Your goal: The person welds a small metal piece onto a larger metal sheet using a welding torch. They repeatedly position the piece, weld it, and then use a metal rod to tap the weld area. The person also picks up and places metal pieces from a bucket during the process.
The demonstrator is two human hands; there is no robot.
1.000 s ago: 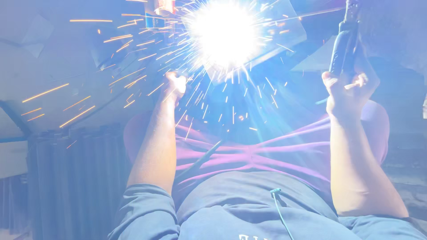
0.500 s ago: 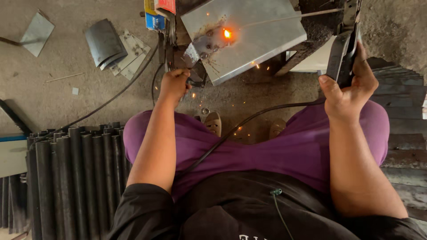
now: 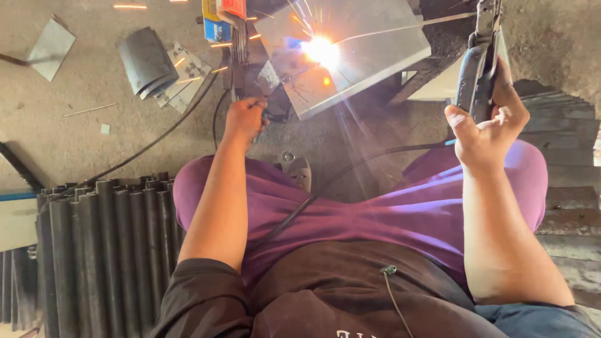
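Note:
My right hand [image 3: 485, 128] grips a dark welding electrode holder [image 3: 474, 75]. Its thin rod [image 3: 400, 28] reaches left to a bright arc [image 3: 320, 50] on a grey sheet-metal piece [image 3: 369, 44]. Sparks fly up and left from the arc. My left hand [image 3: 245, 119] is closed around a dark part at the near left corner of the sheet; what it grips is mostly hidden. A black cable [image 3: 338, 178] runs across my purple-trousered lap.
A stack of dark metal tubes [image 3: 100, 250] lies at my left. Scrap sheet pieces [image 3: 147, 62] and a thin rod lie on the concrete floor. A red and blue clamp-like object [image 3: 219, 19] stands by the sheet. Steel bars [image 3: 573, 206] lie at right.
A blinding arc one second ago faded to a small glowing spot, and now the arc burns again on the sheet. Both hands have stayed in about the same place.

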